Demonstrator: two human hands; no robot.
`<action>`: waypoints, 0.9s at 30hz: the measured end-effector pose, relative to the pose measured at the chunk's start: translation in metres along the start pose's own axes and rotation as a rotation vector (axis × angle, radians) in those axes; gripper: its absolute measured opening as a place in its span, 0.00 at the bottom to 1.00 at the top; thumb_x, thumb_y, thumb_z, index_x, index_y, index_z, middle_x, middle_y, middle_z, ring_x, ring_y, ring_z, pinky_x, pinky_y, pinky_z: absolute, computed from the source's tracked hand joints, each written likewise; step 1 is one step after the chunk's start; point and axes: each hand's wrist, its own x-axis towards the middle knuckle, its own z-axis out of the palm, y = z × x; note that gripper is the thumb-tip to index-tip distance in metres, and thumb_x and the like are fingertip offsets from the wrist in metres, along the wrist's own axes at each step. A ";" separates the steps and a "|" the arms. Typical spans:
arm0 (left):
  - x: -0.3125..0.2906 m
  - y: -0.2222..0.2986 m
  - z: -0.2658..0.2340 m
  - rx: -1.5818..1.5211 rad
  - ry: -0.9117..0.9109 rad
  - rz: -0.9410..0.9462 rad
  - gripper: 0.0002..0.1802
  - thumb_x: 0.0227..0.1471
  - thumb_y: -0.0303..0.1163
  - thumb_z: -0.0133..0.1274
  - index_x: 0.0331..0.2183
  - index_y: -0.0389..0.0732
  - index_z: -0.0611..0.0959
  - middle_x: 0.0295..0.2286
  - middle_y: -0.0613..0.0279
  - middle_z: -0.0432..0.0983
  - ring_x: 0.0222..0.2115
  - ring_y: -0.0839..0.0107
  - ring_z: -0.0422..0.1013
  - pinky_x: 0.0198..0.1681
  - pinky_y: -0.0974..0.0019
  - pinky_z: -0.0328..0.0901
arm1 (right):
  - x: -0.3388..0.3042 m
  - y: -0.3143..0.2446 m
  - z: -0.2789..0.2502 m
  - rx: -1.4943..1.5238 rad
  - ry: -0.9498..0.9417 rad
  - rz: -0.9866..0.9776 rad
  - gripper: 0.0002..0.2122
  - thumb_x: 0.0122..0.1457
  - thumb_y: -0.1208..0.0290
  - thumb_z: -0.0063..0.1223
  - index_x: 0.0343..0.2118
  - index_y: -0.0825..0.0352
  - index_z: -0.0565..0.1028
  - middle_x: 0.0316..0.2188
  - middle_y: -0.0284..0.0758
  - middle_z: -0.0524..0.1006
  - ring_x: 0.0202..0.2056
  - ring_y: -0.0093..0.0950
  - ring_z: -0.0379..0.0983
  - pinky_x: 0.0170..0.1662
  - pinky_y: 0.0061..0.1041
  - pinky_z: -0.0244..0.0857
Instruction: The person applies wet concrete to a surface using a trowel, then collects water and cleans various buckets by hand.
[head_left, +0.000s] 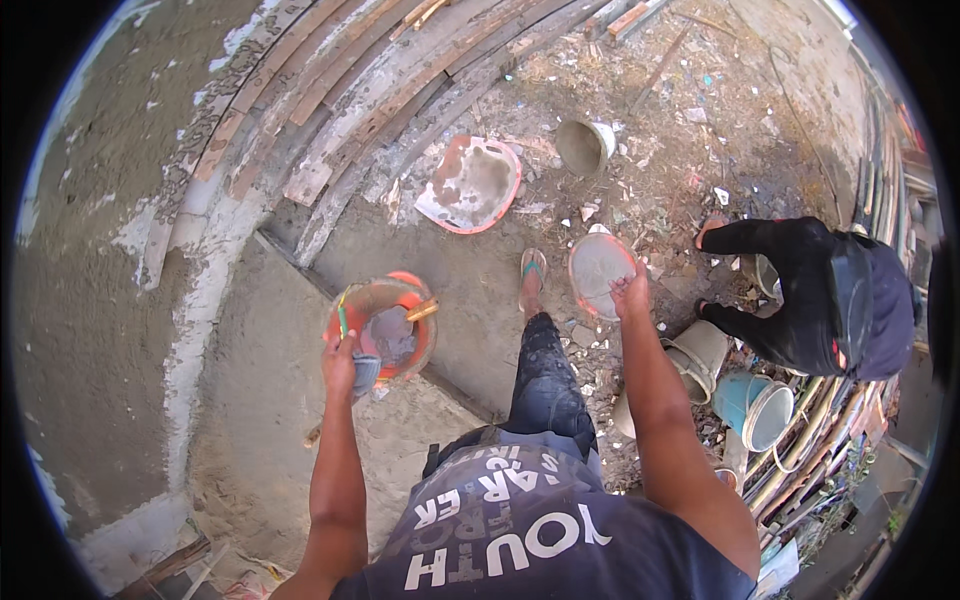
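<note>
My left hand [340, 367] is closed beside the near left rim of an orange bucket [409, 283]. A slim green and yellow piece [343, 313] sticks up from its fist, and a flat grey-blue piece [366, 374] shows next to the fingers; whether they are one tool I cannot tell. In the bucket lies grey wet mortar [390, 335], and a wooden handle [423, 310] leans over its right side. My right hand [630, 291] grips the right edge of a round, orange-rimmed pan [600, 262] with a grey, mortar-stained face.
A second orange-rimmed pan [490, 211] with mortar lies ahead near a grey bucket [583, 148]. Planks [330, 125] line the far left. To the right, a person in dark clothes [800, 290] bends near several buckets, one blue [740, 398], and stacked poles [810, 430].
</note>
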 end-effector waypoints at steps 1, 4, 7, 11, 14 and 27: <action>0.014 0.001 0.008 -0.033 0.033 -0.023 0.17 0.56 0.42 0.54 0.24 0.39 0.79 0.20 0.70 0.69 0.22 0.78 0.61 0.27 0.68 0.57 | 0.031 0.002 0.021 0.014 0.023 0.012 0.41 0.51 0.29 0.51 0.50 0.69 0.65 0.30 0.33 0.64 0.27 0.28 0.63 0.40 0.30 0.66; 0.070 0.005 0.008 -0.123 0.084 -0.092 0.19 0.59 0.42 0.52 0.21 0.42 0.76 0.19 0.71 0.67 0.21 0.79 0.59 0.26 0.68 0.56 | 0.105 0.019 0.111 0.021 0.009 -0.020 0.40 0.51 0.28 0.50 0.44 0.69 0.66 0.32 0.34 0.66 0.34 0.31 0.66 0.44 0.34 0.66; 0.115 0.030 0.037 -0.045 0.081 -0.198 0.18 0.61 0.41 0.50 0.22 0.43 0.72 0.21 0.68 0.65 0.23 0.76 0.61 0.30 0.69 0.58 | 0.162 0.029 0.153 -0.064 -0.005 0.017 0.39 0.51 0.27 0.49 0.41 0.68 0.67 0.32 0.34 0.67 0.37 0.31 0.68 0.46 0.35 0.66; 0.176 0.043 0.068 -0.188 0.115 -0.371 0.19 0.63 0.42 0.49 0.22 0.43 0.71 0.21 0.66 0.66 0.23 0.75 0.61 0.29 0.68 0.60 | 0.234 0.017 0.194 -0.148 0.029 0.138 0.38 0.51 0.27 0.49 0.39 0.67 0.68 0.32 0.33 0.66 0.35 0.27 0.67 0.45 0.32 0.65; 0.215 0.052 0.074 -0.193 0.168 -0.372 0.19 0.63 0.42 0.48 0.22 0.44 0.71 0.21 0.66 0.66 0.23 0.76 0.61 0.28 0.69 0.60 | 0.248 0.034 0.244 -0.144 0.082 0.117 0.37 0.53 0.29 0.49 0.34 0.70 0.70 0.23 0.30 0.67 0.27 0.23 0.66 0.36 0.25 0.64; 0.350 0.026 0.140 -0.250 0.044 -0.458 0.18 0.63 0.43 0.48 0.24 0.45 0.70 0.21 0.66 0.64 0.23 0.77 0.60 0.29 0.70 0.57 | 0.351 0.164 0.401 -1.248 -0.041 -0.359 0.34 0.50 0.49 0.62 0.50 0.76 0.71 0.49 0.57 0.73 0.53 0.49 0.71 0.53 0.41 0.66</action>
